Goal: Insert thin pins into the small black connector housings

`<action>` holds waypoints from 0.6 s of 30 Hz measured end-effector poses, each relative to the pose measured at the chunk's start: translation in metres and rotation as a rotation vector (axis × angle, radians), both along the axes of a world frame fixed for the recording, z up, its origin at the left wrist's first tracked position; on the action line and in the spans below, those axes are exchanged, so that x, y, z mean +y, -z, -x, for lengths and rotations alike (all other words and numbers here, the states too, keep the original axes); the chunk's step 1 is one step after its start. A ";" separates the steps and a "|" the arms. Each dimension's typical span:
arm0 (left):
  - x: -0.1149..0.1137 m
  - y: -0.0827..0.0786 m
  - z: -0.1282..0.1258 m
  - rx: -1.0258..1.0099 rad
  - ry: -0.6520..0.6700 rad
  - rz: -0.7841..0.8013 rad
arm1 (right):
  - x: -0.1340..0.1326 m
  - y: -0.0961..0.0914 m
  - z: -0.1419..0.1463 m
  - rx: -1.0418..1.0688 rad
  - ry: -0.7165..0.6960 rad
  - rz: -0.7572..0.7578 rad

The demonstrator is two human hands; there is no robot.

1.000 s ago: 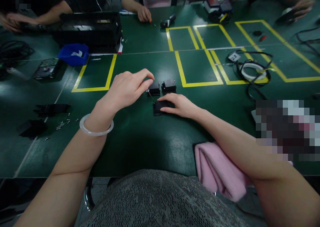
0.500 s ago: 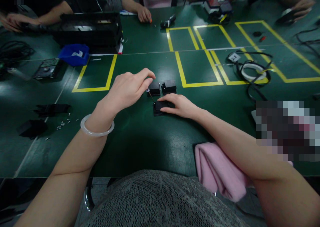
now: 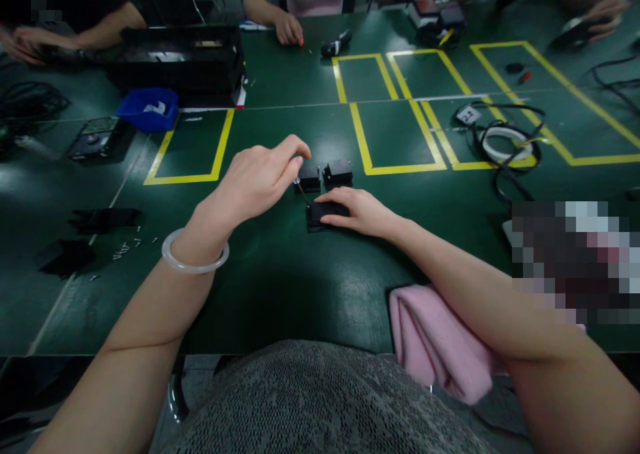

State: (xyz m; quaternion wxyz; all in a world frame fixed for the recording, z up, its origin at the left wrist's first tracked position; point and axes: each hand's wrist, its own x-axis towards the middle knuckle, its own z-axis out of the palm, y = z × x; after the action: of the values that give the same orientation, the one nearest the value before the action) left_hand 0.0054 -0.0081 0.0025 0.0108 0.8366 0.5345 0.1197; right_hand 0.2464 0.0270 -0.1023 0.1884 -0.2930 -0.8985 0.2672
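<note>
In the head view my left hand (image 3: 263, 179) is closed around the handle of a screwdriver (image 3: 302, 191). Most of the handle is hidden in the fingers, and the thin shaft slants down to the left corner of a small black plastic block (image 3: 320, 222). My right hand (image 3: 356, 211) grips that block from the right, thumb on the near side and fingers on the far side. The block lies on the green table. Just beyond it sit two similar black blocks, one on the left (image 3: 311, 177) and one on the right (image 3: 339, 172).
Loose screws (image 3: 123, 250) and black parts (image 3: 65, 255) lie at the left. A blue bin (image 3: 149, 109) stands by a long black crate (image 3: 175, 64). Coiled cables (image 3: 507, 141) lie at the right, a pink cloth (image 3: 440, 341) at the near edge. Co-workers' hands (image 3: 289, 29) are across the table.
My left hand has shifted very slightly on the screwdriver. The right hand and the block are where they were.
</note>
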 end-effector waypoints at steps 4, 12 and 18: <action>0.000 -0.002 -0.003 0.026 -0.034 0.013 | 0.000 0.000 0.000 0.008 -0.002 -0.003; -0.001 -0.002 -0.002 -0.002 -0.007 0.014 | 0.000 0.000 0.000 0.011 0.003 -0.003; -0.002 0.001 -0.002 -0.023 0.004 -0.018 | 0.000 0.000 0.000 0.011 0.007 -0.002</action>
State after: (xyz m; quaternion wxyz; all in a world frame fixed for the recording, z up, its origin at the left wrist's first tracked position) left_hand 0.0071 -0.0098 0.0018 0.0099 0.8361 0.5318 0.1341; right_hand 0.2464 0.0268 -0.1024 0.1948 -0.2945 -0.8966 0.2674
